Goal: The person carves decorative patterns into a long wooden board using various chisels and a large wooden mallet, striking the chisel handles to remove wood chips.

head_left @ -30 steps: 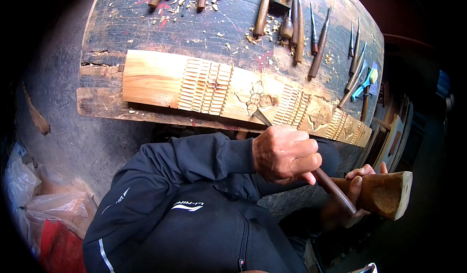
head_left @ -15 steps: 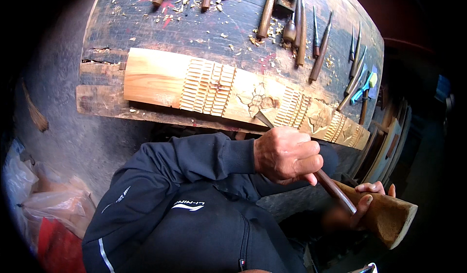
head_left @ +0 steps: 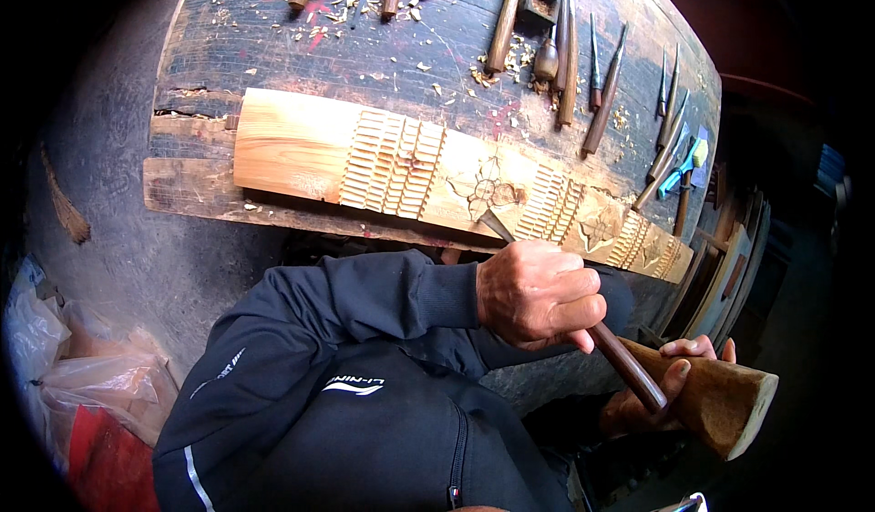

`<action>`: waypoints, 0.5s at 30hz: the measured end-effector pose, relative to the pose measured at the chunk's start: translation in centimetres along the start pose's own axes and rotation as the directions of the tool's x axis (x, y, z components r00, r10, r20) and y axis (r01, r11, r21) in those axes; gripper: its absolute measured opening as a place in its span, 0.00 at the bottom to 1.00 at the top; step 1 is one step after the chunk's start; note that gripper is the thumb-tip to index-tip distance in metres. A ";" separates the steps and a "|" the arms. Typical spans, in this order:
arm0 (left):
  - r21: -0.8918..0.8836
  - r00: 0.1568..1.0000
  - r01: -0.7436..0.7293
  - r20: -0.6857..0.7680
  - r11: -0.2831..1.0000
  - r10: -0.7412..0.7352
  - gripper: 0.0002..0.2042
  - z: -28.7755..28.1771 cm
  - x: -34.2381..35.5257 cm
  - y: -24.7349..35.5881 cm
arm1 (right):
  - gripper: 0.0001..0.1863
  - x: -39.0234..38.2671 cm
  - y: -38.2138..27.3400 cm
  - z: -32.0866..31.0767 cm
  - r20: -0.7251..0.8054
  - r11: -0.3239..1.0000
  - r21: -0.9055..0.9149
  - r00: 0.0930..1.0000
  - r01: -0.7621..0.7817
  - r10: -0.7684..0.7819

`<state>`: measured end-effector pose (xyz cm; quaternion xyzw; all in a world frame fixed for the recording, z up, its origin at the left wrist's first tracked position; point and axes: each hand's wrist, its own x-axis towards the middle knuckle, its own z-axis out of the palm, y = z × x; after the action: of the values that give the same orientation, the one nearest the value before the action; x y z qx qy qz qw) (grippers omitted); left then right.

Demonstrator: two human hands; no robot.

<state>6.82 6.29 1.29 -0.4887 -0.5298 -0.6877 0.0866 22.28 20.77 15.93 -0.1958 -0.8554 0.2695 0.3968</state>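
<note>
My left hand is closed round a chisel with a brown wooden handle. Its flat metal blade reaches the near edge of a long pale wooden board, beside a flower outline. Bands of carved notches and more flower shapes run along the board; its left end is smooth. At lower right, my right hand grips a thick wooden mallet, whose block lies close to the chisel's handle end. Whether they touch I cannot tell.
The board lies on a dark worn workbench with scattered wood chips. Several wooden-handled carving tools lie across its far side, with a light-blue brush at the right. Plastic bags sit on the floor at lower left, below a small broom.
The mallet and my right hand have shifted slightly up and left. My left hand and the chisel stay almost where they were; the whole view has moved a little.
</note>
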 end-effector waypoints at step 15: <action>-0.002 1.000 -0.014 0.004 1.000 0.014 0.19 0.5 -0.6 -0.2 | 0.44 0.8 -1.4 -2.7 -0.197 0.995 0.093 0.980 0.021 -0.002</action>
<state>7.28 6.53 0.72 -0.4941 -0.5260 -0.6864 0.0899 23.76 20.93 18.75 -0.1976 -0.7993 0.2869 0.4897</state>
